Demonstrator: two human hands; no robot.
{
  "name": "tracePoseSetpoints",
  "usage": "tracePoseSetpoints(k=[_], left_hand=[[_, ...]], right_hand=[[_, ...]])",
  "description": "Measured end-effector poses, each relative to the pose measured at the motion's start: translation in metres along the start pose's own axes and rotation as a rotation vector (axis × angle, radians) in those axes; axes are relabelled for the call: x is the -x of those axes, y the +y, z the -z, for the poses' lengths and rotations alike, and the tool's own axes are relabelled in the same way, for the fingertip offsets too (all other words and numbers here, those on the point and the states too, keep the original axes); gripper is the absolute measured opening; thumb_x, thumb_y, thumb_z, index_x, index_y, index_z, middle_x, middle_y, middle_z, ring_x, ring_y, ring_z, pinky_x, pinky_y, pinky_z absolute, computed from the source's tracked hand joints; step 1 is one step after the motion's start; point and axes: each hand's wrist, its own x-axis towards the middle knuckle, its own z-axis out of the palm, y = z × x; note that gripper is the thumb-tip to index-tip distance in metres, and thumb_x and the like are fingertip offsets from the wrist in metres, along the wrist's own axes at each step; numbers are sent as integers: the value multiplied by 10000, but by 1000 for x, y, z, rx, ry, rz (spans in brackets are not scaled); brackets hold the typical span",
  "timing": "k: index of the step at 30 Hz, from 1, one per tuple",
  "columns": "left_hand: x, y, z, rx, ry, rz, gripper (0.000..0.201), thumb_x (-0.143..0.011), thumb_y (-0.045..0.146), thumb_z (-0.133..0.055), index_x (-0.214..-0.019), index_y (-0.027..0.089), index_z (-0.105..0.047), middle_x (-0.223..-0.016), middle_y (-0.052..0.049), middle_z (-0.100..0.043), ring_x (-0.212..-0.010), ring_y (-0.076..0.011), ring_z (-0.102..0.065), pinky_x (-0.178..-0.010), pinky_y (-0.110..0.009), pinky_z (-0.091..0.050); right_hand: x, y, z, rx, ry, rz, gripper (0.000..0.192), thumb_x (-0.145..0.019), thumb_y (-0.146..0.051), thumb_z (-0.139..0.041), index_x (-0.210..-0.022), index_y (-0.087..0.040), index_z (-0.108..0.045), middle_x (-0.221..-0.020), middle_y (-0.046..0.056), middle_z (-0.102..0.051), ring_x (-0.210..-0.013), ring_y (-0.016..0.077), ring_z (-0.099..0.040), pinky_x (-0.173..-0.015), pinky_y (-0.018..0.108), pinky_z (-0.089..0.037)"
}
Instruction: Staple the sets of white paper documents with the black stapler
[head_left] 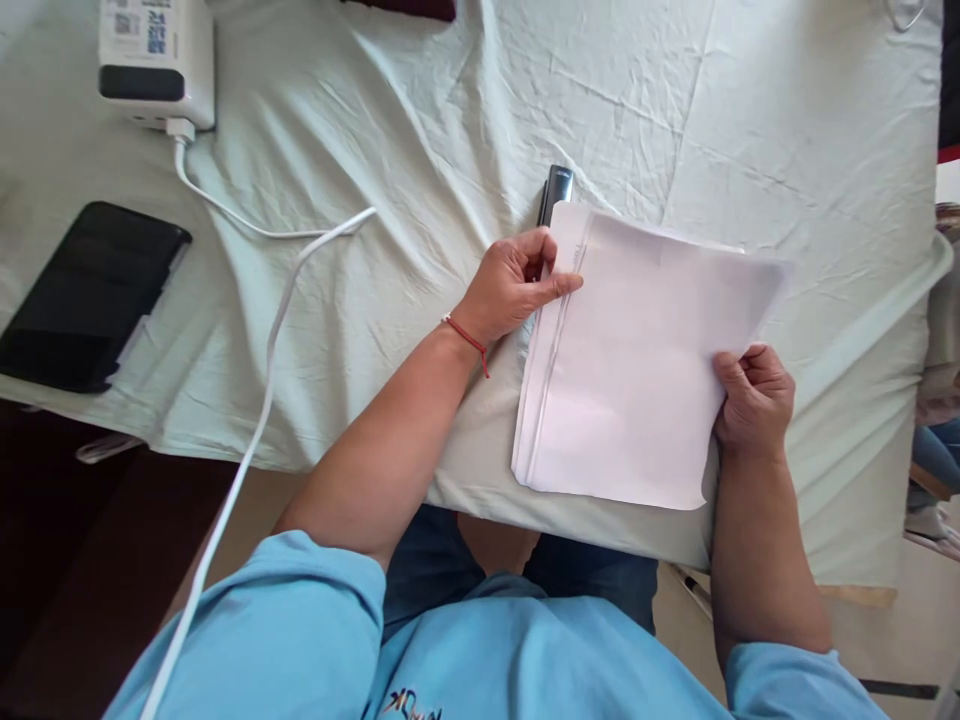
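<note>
A stack of white paper sheets (637,370) lies on a table covered with a pale green cloth (450,130). My left hand (514,285), with a red string at the wrist, pinches the stack's upper left edge. My right hand (754,400) grips the stack's right edge with the thumb on top. A small black stapler-like device (556,190) lies just beyond the left hand, partly hidden by the paper's corner.
A black phone (86,295) lies at the table's left edge. A white power bank (154,60) sits at the far left corner, with a white cable (262,360) running down off the table toward me. Another person's leg (937,450) shows at the right.
</note>
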Motion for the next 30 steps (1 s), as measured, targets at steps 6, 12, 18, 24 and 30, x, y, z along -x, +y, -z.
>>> tracePoseSetpoints(k=[6, 12, 18, 24, 30], left_hand=[[2, -1, -2, 24, 56, 14, 358, -950, 418, -864, -1070, 274, -560, -781, 36, -433, -711, -120, -549, -683, -269, -453], [1, 1, -1, -29, 33, -29, 262, -939, 402, -821, -893, 239, -621, -717, 17, -484, -689, -137, -543, -634, -283, -457], [3, 9, -2, -33, -64, -42, 308, -923, 475, -812, -813, 206, -710, -734, -2, -600, -714, -134, -542, -657, -295, -465], [0, -1, -1, -32, -27, -30, 452, -792, 533, -970, -751, 215, -651, -662, 29, -512, -641, -111, -445, -581, -289, -374], [0, -5, -1, -27, 18, -40, 539, -812, 590, -969, -828, 243, -557, -712, 38, -478, -672, -120, -482, -607, -278, -418]], right_hand=[[-3, 2, 2, -50, -17, 42, 476, -685, -446, -1068, -821, -216, -674, -761, -46, -676, -677, 99, -545, -659, 223, -506], [-3, 3, 2, -50, -22, 56, 446, -711, -473, -1042, -817, -257, -666, -760, -44, -627, -703, 133, -536, -680, 271, -535], [-3, 4, 3, -18, -44, 66, 447, -728, -499, -1033, -818, -266, -663, -737, -46, -594, -693, 141, -522, -676, 286, -536], [-3, 4, 1, -32, -19, 55, 480, -712, -506, -1047, -819, -244, -659, -827, -27, -680, -750, 142, -585, -726, 290, -574], [-2, 4, 0, -34, -37, 18, 478, -666, -487, -1078, -840, -238, -709, -862, -20, -735, -756, 147, -628, -746, 312, -611]])
